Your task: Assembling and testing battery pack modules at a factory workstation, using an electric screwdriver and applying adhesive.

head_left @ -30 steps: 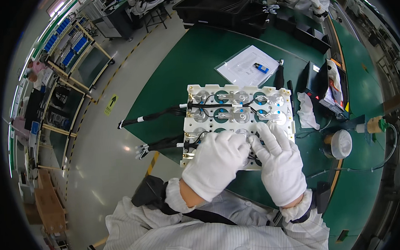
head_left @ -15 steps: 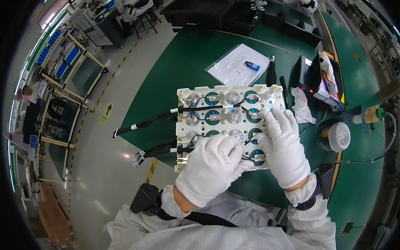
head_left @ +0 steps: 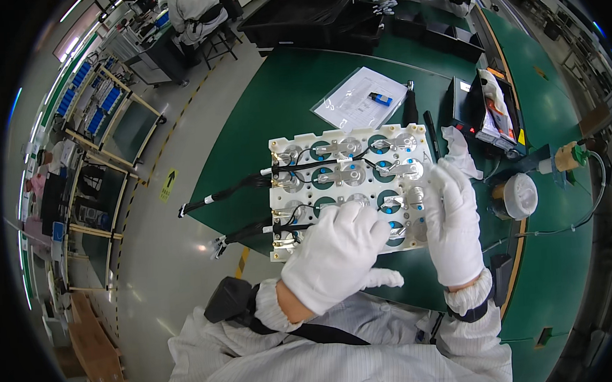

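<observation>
A white battery holder plate lies on the green table, with round cells, metal tabs and blue dots showing through its holes. Black wire harnesses run across it and hang off its left side. Over its lower middle, my gloved left hand has curled fingers, with the thumb stretched aside. Their tips, and whatever they hold, are hidden under the hand. My gloved right hand is open at the plate's right edge, fingers straight and side by side, with nothing visible in it.
Behind the plate lie a sheet in a clear sleeve with a small blue item, and a black-handled tool. To the right are a crumpled white cloth, a black box and a round translucent container.
My right hand has moved right, off the plate's right-hand cells, uncovering metal tabs there. My left hand has shifted slightly right, and its thumb now sticks out to the side.
</observation>
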{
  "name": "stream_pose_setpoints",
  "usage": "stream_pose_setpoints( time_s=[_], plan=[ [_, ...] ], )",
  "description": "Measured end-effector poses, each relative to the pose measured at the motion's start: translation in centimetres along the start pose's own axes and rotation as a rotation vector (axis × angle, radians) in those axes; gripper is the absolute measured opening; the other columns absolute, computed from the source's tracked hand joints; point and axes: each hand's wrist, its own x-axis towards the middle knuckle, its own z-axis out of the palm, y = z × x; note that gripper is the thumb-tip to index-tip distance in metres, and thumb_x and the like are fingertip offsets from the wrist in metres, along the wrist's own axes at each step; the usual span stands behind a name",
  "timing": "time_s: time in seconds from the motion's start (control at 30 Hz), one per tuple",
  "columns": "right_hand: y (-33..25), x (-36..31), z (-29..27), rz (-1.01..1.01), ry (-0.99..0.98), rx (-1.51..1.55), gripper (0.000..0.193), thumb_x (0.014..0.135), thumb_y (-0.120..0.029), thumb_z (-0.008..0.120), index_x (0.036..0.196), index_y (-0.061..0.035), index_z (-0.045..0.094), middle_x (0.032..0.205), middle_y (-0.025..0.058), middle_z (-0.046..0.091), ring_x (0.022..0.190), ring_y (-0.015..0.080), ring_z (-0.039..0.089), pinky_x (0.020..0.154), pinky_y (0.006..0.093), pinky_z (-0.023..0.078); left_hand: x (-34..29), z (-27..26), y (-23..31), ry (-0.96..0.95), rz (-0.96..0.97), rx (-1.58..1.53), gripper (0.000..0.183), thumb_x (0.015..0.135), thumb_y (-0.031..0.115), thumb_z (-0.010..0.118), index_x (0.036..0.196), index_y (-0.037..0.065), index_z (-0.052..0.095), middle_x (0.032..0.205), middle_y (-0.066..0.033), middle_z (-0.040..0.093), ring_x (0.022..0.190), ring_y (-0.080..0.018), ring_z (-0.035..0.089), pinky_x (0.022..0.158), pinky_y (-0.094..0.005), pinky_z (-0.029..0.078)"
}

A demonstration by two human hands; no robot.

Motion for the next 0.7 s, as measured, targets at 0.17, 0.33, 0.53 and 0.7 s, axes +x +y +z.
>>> stream_pose_setpoints(
  time_s=[0.17,0.33,0.53,0.7],
  plan=[
    [-1.9,0.3,-1.6,-0.166,-0.192,0.048,0.012,0.074,-0.010,0.069,0.084,-0.0058,0.064,0.093,0.0086,0.061,0.092,0.0309,0.058,0.077,0.0389,0.050,0.5,-0.9,-2.4,-0.011,-0.020,0.031,0.032,0.074,0.035,0.066,0.084,0.006,0.063,0.080,-0.0071,0.057,0.076,-0.0265,0.056,0.066,-0.0366,0.047],
    [-3.3,1.6,-0.3,-0.253,-0.512,-0.048,0.012,0.071,-0.017,0.066,0.074,-0.0051,0.065,0.082,0.0109,0.059,0.081,0.0295,0.057,0.069,0.0389,0.049,0.2,0.8,-3.9,-0.002,0.051,0.017,0.014,0.071,0.018,0.064,0.081,0.008,0.062,0.078,-0.0046,0.057,0.075,-0.0234,0.057,0.064,-0.0360,0.047],
    [-2.5,2.4,1.4,-0.310,-0.655,-0.058,0.013,0.067,-0.015,0.065,0.063,-0.0029,0.063,0.077,0.0145,0.057,0.073,0.0326,0.056,0.065,0.0404,0.048,0.4,1.0,-4.8,0.016,0.230,-0.003,0.017,0.071,0.015,0.063,0.087,0.009,0.061,0.080,-0.0046,0.056,0.077,-0.0223,0.057,0.067,-0.0349,0.047],
    [-2.2,1.3,1.2,-0.267,-0.504,0.135,0.009,0.071,-0.009,0.063,0.070,-0.0025,0.058,0.075,0.0152,0.055,0.072,0.0334,0.057,0.063,0.0403,0.049,-0.3,2.1,-4.4,0.111,0.138,-0.028,0.019,0.072,0.013,0.061,0.090,0.008,0.061,0.084,-0.0057,0.057,0.081,-0.0238,0.056,0.069,-0.0341,0.048]
  ],
)
